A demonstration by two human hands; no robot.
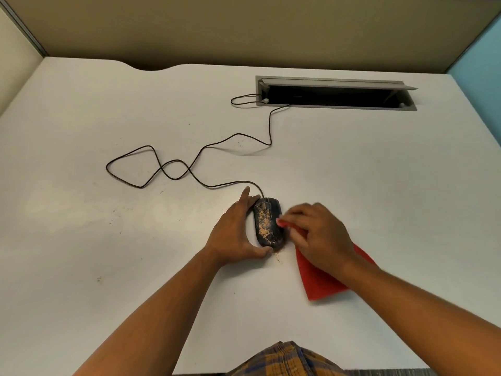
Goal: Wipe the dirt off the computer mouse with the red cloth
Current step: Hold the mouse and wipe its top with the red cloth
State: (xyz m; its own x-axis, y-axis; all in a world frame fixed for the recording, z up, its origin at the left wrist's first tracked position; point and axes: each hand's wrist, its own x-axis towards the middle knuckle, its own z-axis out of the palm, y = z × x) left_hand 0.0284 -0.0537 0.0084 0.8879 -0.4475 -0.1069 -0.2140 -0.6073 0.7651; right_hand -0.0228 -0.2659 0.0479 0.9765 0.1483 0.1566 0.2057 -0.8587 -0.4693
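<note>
A black wired computer mouse [267, 222] lies on the white desk, its top speckled with tan dirt. My left hand [235, 232] cups its left side, thumb at the near end and fingers along the far left edge. My right hand [317, 234] presses down on a red cloth [322, 280] just right of the mouse, with the cloth's tip touching the mouse's right edge. Most of the cloth trails back under my wrist. A few crumbs of dirt [278, 258] lie on the desk by the mouse's near end.
The mouse's black cable [189, 169] loops across the desk to an open grey cable hatch [336, 93] at the back right. Partition walls close the desk at the back and both sides. The desk's near edge is by my checked shirt [287, 359].
</note>
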